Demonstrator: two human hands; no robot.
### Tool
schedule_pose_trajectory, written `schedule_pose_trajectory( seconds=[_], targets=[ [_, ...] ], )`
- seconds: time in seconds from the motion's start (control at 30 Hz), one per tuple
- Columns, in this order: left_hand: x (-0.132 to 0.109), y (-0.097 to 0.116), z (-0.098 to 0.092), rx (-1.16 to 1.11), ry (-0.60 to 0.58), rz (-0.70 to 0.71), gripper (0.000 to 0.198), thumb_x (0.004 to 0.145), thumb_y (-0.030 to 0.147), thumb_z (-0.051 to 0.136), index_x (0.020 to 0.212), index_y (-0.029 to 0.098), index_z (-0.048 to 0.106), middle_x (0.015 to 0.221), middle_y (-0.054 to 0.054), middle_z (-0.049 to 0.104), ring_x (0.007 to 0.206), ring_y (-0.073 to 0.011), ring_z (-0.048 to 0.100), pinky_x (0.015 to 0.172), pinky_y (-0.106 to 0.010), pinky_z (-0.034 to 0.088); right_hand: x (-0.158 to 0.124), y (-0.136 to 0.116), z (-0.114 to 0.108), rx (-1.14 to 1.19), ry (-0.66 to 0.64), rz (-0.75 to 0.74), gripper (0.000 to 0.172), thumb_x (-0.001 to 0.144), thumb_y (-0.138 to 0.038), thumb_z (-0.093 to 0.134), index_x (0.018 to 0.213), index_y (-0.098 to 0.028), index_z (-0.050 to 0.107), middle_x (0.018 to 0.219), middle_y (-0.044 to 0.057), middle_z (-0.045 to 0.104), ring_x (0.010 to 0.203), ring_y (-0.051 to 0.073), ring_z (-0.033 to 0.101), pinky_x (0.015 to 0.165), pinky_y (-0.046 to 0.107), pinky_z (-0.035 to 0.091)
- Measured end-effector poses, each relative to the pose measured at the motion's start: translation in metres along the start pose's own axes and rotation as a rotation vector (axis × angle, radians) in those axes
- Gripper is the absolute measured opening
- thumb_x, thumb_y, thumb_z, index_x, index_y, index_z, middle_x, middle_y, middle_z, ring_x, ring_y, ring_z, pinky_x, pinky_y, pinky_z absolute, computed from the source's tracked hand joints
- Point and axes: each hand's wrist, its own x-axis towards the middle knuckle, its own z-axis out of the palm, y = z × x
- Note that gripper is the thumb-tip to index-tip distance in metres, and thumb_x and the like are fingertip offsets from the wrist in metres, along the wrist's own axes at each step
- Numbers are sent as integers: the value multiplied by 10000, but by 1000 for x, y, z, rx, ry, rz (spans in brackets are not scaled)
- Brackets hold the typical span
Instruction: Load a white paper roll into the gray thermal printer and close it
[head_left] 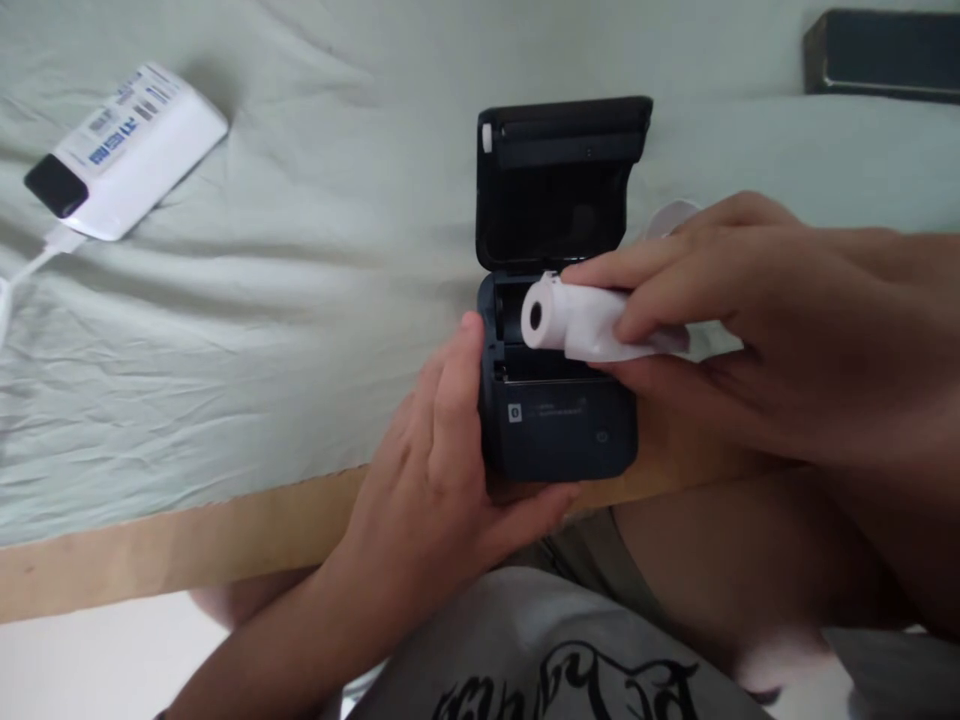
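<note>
A small dark portable printer (559,430) sits at the near edge of a table, its lid (559,170) flipped up and open. My left hand (435,470) grips the printer's left side and front, fingers wrapped round it. My right hand (750,320) pinches a white paper roll (577,318) between fingers and thumb. The roll hangs just over the printer's open paper bay, its hollow core facing left. A loose tail of paper (671,215) curls behind my right fingers.
A pale green cloth (300,250) covers the table, with a bare wooden edge (187,545) at the front. A white power bank (127,150) with a cable lies at the far left. A dark box (885,50) sits at the far right corner.
</note>
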Motion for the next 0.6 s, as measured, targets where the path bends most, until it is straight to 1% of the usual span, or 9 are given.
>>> schedule_pose_trajectory(
  seconds=[0.07, 0.17, 0.23, 0.3, 0.37, 0.43, 0.47, 0.53, 0.6],
  targets=[
    [0, 1, 0, 20, 4, 14, 1168, 1165, 735, 738, 1975, 426, -45, 1942, -149, 510, 1762, -402, 597, 1409, -659, 625, 9, -4, 2, -54, 35, -64, 362, 1225, -372, 477, 1042, -288, 778, 1206, -23, 915, 1044, 161, 847, 1113, 389, 607],
    [0, -1, 0, 41, 23, 35, 1156, 1169, 745, 726, 1988, 391, -9, 1910, -165, 558, 1725, -419, 638, 1374, -663, 658, 19, -5, 2, -176, 30, -115, 447, 1244, -329, 411, 946, -259, 736, 925, -17, 848, 815, 151, 746, 958, 366, 592],
    [1, -2, -1, 61, 37, 53, 1128, 1189, 735, 692, 1992, 352, 1, 1883, -203, 582, 1695, -436, 668, 1336, -677, 682, 22, -3, 2, -227, 37, -176, 440, 1241, -301, 410, 948, -259, 735, 882, -18, 820, 775, 154, 716, 908, 361, 582],
    [3, -2, -4, 83, 25, 92, 1092, 1213, 737, 634, 1991, 316, -7, 1846, -237, 611, 1676, -440, 687, 1304, -671, 704, 22, 0, 1, -242, 58, -236, 384, 1224, -271, 463, 948, -258, 730, 924, -18, 831, 817, 160, 747, 901, 367, 589],
    [4, -2, -8, 94, -14, 118, 1045, 1237, 713, 592, 1984, 314, -22, 1809, -234, 648, 1681, -419, 685, 1309, -645, 705, 20, 1, -1, -220, 103, -280, 328, 1210, -269, 546, 929, -255, 717, 981, -9, 846, 948, 178, 810, 926, 384, 603],
    [4, -1, -13, 81, -49, 125, 985, 1255, 653, 589, 1972, 338, -8, 1804, -223, 654, 1703, -392, 667, 1331, -623, 693, 15, 1, -2, -170, 142, -322, 282, 1193, -260, 625, 927, -259, 718, 1011, -1, 848, 1057, 193, 831, 936, 402, 602],
    [3, -1, -15, 67, -55, 120, 944, 1260, 627, 590, 1964, 348, 26, 1812, -228, 643, 1713, -386, 657, 1337, -626, 688, 13, 0, -3, -141, 140, -350, 271, 1187, -245, 647, 927, -261, 718, 1006, -5, 844, 1070, 193, 825, 931, 407, 595],
    [3, -1, -18, 30, -62, 118, 850, 1252, 614, 614, 1928, 355, 168, 1835, -256, 600, 1717, -405, 649, 1320, -655, 693, 9, -1, -3, -85, 91, -426, 264, 1193, -242, 656, 939, -265, 722, 989, -18, 833, 1054, 182, 806, 920, 411, 580],
    [3, -1, -20, 12, -99, 107, 749, 1229, 629, 662, 1854, 365, 343, 1849, -267, 558, 1705, -443, 653, 1283, -681, 707, 5, -2, -3, -56, 13, -502, 282, 1226, -330, 633, 971, -269, 735, 1003, -19, 830, 1080, 179, 802, 942, 420, 576]
  ],
)
